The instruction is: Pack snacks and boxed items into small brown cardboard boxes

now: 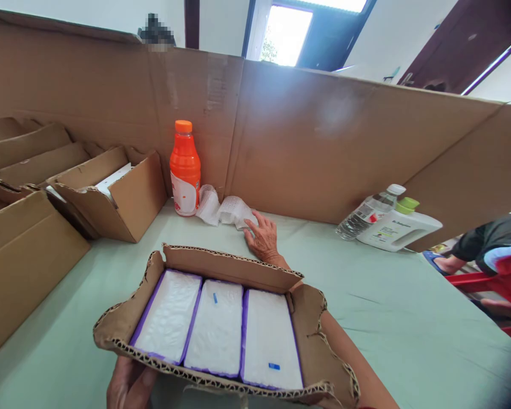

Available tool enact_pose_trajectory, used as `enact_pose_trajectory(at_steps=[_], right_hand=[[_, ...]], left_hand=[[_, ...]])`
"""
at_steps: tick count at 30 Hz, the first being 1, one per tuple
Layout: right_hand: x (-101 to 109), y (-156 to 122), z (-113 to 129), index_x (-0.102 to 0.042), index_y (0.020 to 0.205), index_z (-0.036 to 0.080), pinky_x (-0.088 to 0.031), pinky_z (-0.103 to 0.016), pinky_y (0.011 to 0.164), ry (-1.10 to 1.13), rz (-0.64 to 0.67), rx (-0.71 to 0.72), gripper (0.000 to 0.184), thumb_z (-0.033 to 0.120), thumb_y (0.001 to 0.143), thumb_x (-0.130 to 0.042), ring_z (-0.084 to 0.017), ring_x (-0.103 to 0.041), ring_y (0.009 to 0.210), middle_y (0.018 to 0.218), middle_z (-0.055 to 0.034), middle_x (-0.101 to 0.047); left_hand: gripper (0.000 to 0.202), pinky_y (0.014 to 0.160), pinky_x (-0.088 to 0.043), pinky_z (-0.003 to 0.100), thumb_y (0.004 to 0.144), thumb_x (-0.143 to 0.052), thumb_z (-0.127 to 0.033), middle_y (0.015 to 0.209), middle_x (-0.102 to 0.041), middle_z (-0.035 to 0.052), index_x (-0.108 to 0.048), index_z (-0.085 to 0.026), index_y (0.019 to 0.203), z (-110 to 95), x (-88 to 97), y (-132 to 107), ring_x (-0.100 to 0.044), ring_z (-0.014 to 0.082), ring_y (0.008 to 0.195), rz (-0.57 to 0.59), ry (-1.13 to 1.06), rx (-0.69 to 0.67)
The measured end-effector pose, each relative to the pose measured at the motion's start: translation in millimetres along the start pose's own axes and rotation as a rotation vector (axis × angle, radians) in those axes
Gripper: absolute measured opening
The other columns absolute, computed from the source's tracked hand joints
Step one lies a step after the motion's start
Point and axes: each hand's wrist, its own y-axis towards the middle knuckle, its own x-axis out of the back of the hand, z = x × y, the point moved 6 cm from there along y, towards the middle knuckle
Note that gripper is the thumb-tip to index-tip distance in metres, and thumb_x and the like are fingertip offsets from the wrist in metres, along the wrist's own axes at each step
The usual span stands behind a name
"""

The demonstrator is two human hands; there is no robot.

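Note:
My left hand (128, 385) grips the near edge of a low cardboard tray (227, 266) from below and holds it above the pale green table (387, 318). Three white packs with purple edges (218, 325) lie side by side in the tray. My right hand (263, 238) reaches past the tray's far side, fingers spread, fingertips on a crumpled white plastic wrapper (225, 211). An orange bottle (184, 168) stands just left of the wrapper.
Open cardboard boxes (123, 199) line the left side. A tall cardboard wall (323, 142) fences the table's back. A clear water bottle (368, 213) and a white jug with a green cap (398, 227) lie at right. Another person sits on a red chair (494, 278) far right.

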Motion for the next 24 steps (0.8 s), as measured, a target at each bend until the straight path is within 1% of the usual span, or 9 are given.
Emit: enact_pose_trajectory(at_steps=[4, 8, 11, 13, 15, 18, 20, 22, 24], right_hand=[[-1.4, 1.1, 6.6, -0.072, 0.117, 0.024, -0.030, -0.044, 0.107, -0.015, 0.058, 0.076, 0.029, 0.030, 0.094, -0.057, -0.029, -0.046, 0.132, 0.142, -0.0104, -0.059], [1.1, 1.1, 8.4, -0.071, 0.118, 0.023, -0.030, -0.043, 0.109, -0.025, 0.077, 0.081, 0.030, 0.030, 0.096, -0.052, -0.028, -0.046, 0.133, 0.150, -0.0108, -0.053], [-1.1, 1.8, 9.1, -0.072, 0.114, 0.024, -0.028, -0.043, 0.111, -0.017, 0.107, 0.092, 0.028, 0.033, 0.096, -0.053, -0.027, -0.045, 0.136, 0.150, -0.0086, -0.054], [-4.7, 2.7, 7.1, -0.069, 0.122, 0.023, -0.027, -0.043, 0.112, -0.013, 0.123, 0.076, 0.033, 0.033, 0.096, -0.052, -0.027, -0.043, 0.139, 0.149, -0.0102, -0.055], [-7.8, 3.2, 3.1, -0.060, 0.136, 0.017, -0.028, -0.044, 0.112, -0.016, 0.116, 0.026, 0.042, 0.031, 0.098, -0.047, -0.028, -0.041, 0.141, 0.150, -0.0143, -0.053], [-9.0, 2.3, -1.4, -0.046, 0.148, 0.010, -0.027, -0.046, 0.113, -0.022, 0.070, -0.061, 0.053, 0.027, 0.098, -0.040, -0.029, -0.035, 0.146, 0.157, -0.0190, -0.043], [-5.3, 1.8, -3.6, -0.041, 0.150, 0.010, -0.028, -0.045, 0.114, 0.026, 0.008, -0.122, 0.056, 0.027, 0.097, -0.040, -0.028, -0.034, 0.147, 0.159, -0.0192, -0.039], [4.5, 2.0, -10.4, -0.039, 0.151, 0.013, -0.030, -0.046, 0.115, 0.113, -0.092, -0.208, 0.059, 0.030, 0.095, -0.041, -0.028, -0.036, 0.146, 0.158, -0.0184, -0.041], [21.3, 1.5, -24.5, -0.032, 0.154, 0.012, -0.032, -0.049, 0.115, 0.173, -0.205, -0.302, 0.063, 0.033, 0.095, -0.039, -0.029, -0.035, 0.146, 0.158, -0.0201, -0.039]], left_hand=[[0.088, 0.110, -0.048, 0.048, 0.067, -0.078, -0.065, 0.126, -0.071, 0.0115, -0.056, -0.021, 0.140, -3.2, -4.6, -0.9, -0.058, 0.0390, 0.128, -0.001, -0.016, 0.003], [0.092, 0.111, -0.046, 0.051, 0.066, -0.077, -0.069, 0.127, -0.070, 0.0121, -0.055, -0.020, 0.141, -1.3, -3.1, 0.6, -0.056, 0.0412, 0.130, -0.003, -0.016, 0.008], [0.092, 0.112, -0.046, 0.052, 0.066, -0.078, -0.068, 0.126, -0.071, 0.0112, -0.055, -0.021, 0.141, 1.9, 1.1, 2.7, -0.054, 0.0414, 0.132, 0.015, 0.027, -0.003], [0.088, 0.112, -0.047, 0.051, 0.068, -0.077, -0.067, 0.125, -0.071, 0.0103, -0.056, -0.022, 0.140, 3.7, 4.6, 4.0, -0.054, 0.0404, 0.133, 0.025, 0.060, -0.017], [0.083, 0.110, -0.049, 0.048, 0.071, -0.076, -0.066, 0.124, -0.071, 0.0095, -0.057, -0.022, 0.139, 4.5, 6.8, 4.7, -0.055, 0.0389, 0.132, 0.033, 0.081, -0.029], [0.080, 0.109, -0.050, 0.047, 0.073, -0.074, -0.066, 0.125, -0.071, 0.0095, -0.058, -0.022, 0.138, 4.5, 5.9, 4.1, -0.056, 0.0376, 0.131, 0.040, 0.075, -0.021], [0.081, 0.109, -0.049, 0.047, 0.073, -0.073, -0.067, 0.126, -0.070, 0.0100, -0.057, -0.022, 0.138, 3.3, 2.8, 3.4, -0.055, 0.0378, 0.132, 0.039, 0.058, -0.002], [0.081, 0.110, -0.047, 0.046, 0.072, -0.073, -0.067, 0.126, -0.070, 0.0098, -0.057, -0.022, 0.137, 0.0, -1.6, 3.0, -0.054, 0.0378, 0.132, 0.045, 0.047, 0.005], [0.080, 0.112, -0.044, 0.046, 0.072, -0.075, -0.064, 0.126, -0.070, 0.0096, -0.057, -0.021, 0.137, -5.6, -6.4, 2.7, -0.054, 0.0377, 0.133, 0.063, 0.033, -0.009]])
